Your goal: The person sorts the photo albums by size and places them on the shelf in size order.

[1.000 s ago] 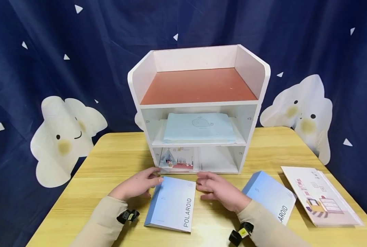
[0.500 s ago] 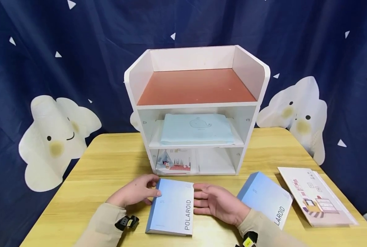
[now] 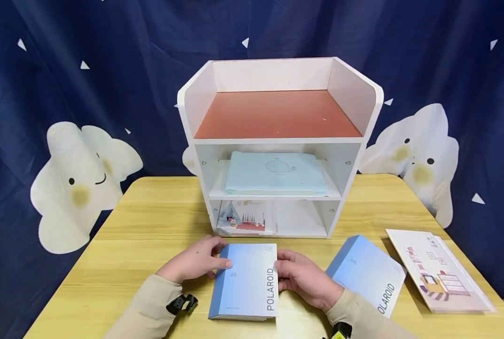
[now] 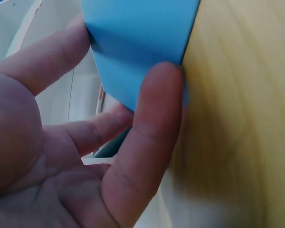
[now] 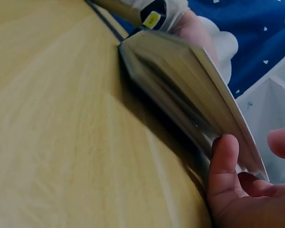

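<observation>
A blue-and-white photo album (image 3: 247, 282) marked POLAROID lies before me in the head view. My left hand (image 3: 198, 259) grips its spine side near the far left corner, thumb over the cover. In the left wrist view, fingers (image 4: 156, 109) curl against the blue spine (image 4: 137, 47). At the opposite long side, my right hand (image 3: 304, 278) holds the page edge with bent fingers. The right wrist view shows fingertips (image 5: 225, 147) against the loose page edges (image 5: 180, 90). A second blue album (image 3: 370, 273) lies angled beyond my right forearm, partly covered by the sleeve.
A white shelf unit (image 3: 281, 141) with a reddish top stands behind the album. A light blue whale-print album (image 3: 277, 176) lies on its middle shelf, and a picture-covered album (image 3: 245, 219) on the bottom one. Another illustrated album (image 3: 440, 275) rests at the table's right.
Both hands have closed in on the album from beside it and now grip its two sides. The album has turned slightly straighter. The head view has shifted a little.
</observation>
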Motion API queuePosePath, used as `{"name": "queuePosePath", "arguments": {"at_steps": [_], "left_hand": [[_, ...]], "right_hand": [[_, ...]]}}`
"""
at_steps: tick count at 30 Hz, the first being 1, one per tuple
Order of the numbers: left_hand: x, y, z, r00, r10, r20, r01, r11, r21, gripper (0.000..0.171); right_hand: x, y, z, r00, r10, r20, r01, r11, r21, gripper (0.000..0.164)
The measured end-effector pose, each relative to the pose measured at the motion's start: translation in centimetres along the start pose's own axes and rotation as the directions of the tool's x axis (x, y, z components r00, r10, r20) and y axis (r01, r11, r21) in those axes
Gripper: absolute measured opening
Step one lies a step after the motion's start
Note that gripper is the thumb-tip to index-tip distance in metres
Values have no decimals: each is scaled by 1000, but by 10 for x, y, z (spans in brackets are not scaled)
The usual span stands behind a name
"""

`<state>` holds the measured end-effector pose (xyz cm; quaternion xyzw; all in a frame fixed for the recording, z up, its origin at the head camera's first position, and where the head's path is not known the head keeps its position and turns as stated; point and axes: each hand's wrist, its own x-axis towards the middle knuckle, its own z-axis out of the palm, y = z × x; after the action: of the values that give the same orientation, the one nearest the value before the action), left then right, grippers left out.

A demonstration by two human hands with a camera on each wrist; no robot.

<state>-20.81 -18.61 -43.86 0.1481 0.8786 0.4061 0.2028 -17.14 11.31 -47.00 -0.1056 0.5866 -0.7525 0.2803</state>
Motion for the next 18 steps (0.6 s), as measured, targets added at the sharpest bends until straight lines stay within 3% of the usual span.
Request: {"name": "queuePosePath", "arguments": {"at_steps": [6,9,12,15,18], "left_hand": [[3,0,2,999,39,30,-39,999,-24,63],[6,-2,2,999,29,41,-25,994,-109,64],[9,-7,3,998,21,56,-7,972,-233,65],[11,-12,4,992,42,123,8,922,-386,58],[12,-18,9,969,99,227,48,824,-564,55]], "right_hand": [[-2,1,2,1000,-23,4,23,999,-23,42],[-2,1,0,999,-27,-27,27,1000,13,42],[-2,2,-3,998,-44,-54,47,997,62,42],[-1,2,-5,996,-62,-66,69,992,109,43],[-1,2,-6,995,-67,-68,76,989,125,43]]}}
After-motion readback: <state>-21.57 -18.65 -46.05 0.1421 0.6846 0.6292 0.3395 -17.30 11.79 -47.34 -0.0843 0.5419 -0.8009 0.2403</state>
